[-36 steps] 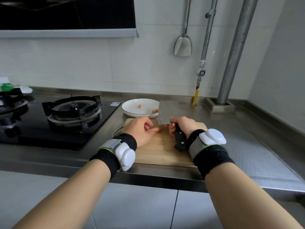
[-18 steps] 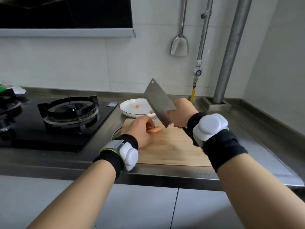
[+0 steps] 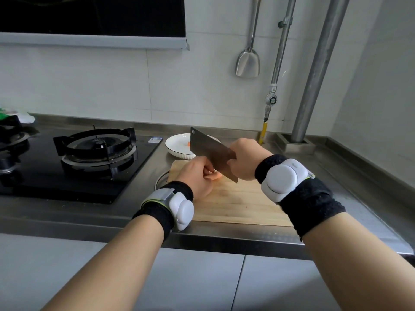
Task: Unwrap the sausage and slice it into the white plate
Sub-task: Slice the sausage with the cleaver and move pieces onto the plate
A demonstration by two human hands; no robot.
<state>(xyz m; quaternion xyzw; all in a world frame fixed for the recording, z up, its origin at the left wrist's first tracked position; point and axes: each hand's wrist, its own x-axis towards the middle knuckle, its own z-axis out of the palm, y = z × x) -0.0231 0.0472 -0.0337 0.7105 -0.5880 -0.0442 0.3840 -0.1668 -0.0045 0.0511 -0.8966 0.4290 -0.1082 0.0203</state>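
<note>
Right hand (image 3: 244, 161) is clamped on the handle of a cleaver (image 3: 211, 151). The handle itself is hidden inside the fist. The blade is held tilted, with its lower corner close to the cutting board (image 3: 235, 198). The left hand (image 3: 195, 173) is curled, and a short stub of sausage (image 3: 216, 175) is pinched under its fingertips on the board, just beside the blade's edge. Only the pink end of the stub is seen, and no wrapper can be made out on it.

Slicing is judged to be the step in hand, with unwrapping taken as done. For the next cut the blade would need to be brought down just clear of the left fingertips. Little sausage is left to hold, so the fingers should be kept tucked back. The cut piece would then have to be moved to the plate.

Behind the board a white plate (image 3: 177, 144) is set on the counter, partly covered by the blade. One small orange-pink piece (image 3: 188, 143) is seen in it. Whether more lie behind the blade cannot be told.
</note>
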